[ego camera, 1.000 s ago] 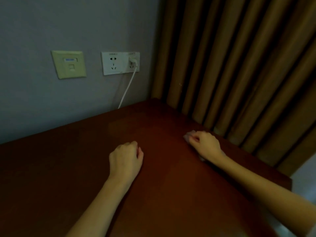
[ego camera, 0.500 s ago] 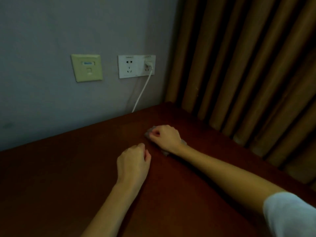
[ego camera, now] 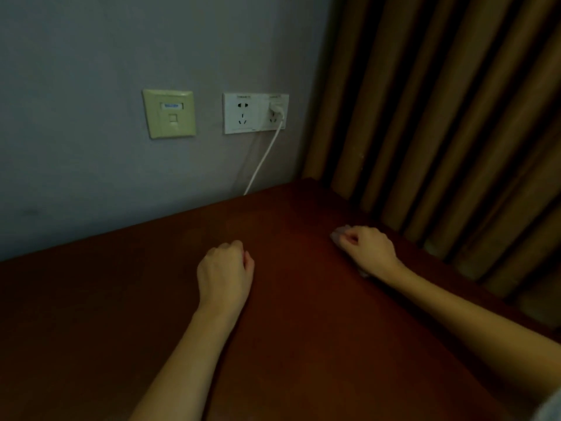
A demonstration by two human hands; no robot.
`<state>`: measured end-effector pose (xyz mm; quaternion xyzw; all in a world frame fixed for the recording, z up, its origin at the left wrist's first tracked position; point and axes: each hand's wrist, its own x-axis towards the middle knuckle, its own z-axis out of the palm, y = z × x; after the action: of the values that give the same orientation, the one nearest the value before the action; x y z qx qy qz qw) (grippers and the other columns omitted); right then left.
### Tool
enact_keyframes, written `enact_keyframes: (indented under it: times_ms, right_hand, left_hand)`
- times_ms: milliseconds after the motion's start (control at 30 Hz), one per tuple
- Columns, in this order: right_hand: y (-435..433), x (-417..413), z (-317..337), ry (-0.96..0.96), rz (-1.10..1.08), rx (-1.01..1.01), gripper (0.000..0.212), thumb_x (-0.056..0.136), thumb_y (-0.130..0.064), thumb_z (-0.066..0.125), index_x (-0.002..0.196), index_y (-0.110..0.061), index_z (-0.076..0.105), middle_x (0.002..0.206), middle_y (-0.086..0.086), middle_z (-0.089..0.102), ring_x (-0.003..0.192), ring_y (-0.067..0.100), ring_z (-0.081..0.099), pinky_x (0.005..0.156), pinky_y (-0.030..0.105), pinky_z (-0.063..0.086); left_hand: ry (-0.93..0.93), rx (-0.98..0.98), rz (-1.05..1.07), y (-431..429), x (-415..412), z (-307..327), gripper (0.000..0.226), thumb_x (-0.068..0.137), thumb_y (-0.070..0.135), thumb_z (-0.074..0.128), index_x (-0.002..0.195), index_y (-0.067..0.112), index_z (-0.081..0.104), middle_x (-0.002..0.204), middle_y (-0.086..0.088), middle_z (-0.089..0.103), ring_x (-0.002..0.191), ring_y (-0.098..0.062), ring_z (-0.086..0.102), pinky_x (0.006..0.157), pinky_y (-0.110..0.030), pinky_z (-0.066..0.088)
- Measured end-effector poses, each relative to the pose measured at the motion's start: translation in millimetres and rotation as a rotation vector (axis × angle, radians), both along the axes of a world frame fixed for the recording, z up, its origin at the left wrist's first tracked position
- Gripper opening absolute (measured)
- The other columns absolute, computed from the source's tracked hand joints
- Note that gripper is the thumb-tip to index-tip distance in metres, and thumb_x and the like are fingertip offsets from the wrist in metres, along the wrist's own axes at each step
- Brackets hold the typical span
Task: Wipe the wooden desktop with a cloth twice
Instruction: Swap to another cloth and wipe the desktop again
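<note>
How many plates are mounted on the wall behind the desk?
2: a yellowish data plate at left; a white power outlet right of it. The curtain may hide more.

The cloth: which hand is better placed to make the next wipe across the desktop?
Right. The right hand grips the cloth against the desktop near the curtain, so it can probably sweep from there. The left hand rests mid-desk, fingers curled, holding nothing.
</note>
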<state>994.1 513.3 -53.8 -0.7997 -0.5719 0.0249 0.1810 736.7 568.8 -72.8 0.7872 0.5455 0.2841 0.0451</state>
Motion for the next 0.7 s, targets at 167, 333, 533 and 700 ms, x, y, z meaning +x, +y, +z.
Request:
enact_keyframes:
  times_ms: [167,333,533,700]
  right_hand:
    - [-23.3,-61.1,1.4,-0.069,0.154,-0.042,0.031,0.095,-0.041,0.045,0.069,-0.030,0.058,0.078,-0.015,0.054,0.078,0.010,0.056,0.064,0.028,0.036]
    - [35.6,-115.8,-1.5,-0.103,0.318,-0.006,0.038,0.093,-0.041,0.047,0.059,-0.025,0.043,0.078,-0.009,0.051,0.081,0.015,0.057,0.063,0.028,0.032]
    - [120.2,-98.1,-0.8,-0.015,0.189,0.019,0.035,0.092,-0.050,0.047,0.085,-0.023,0.069,0.079,0.000,0.066,0.088,0.024,0.065,0.076,0.034,0.049]
    - [122.8,-33.2,1.7,0.058,0.011,0.012,0.038,0.094,-0.052,0.044,0.112,-0.030,0.068,0.059,-0.010,0.052,0.075,0.020,0.064,0.081,0.037,0.053]
  left_hand:
    - [0.007,0.013,0.001,1.7,1.9,-1.3,0.022,0.095,0.025,0.046,0.075,0.016,0.050,0.072,0.001,0.051,0.065,-0.014,0.050,0.056,-0.026,0.037]
    - [0.043,0.018,0.024,2.9,1.7,-0.1,0.020,0.095,0.028,0.045,0.084,0.015,0.055,0.082,-0.002,0.059,0.077,-0.019,0.057,0.061,-0.027,0.035]
    - [0.031,0.000,0.019,3.7,0.9,0.2,0.020,0.096,0.030,0.044,0.077,0.021,0.044,0.081,0.001,0.058,0.075,-0.015,0.055,0.060,-0.025,0.036]
    - [-0.002,-0.011,0.000,3.0,-0.1,0.6,0.023,0.096,0.029,0.045,0.075,0.021,0.042,0.073,0.005,0.050,0.065,-0.010,0.047,0.057,-0.023,0.033]
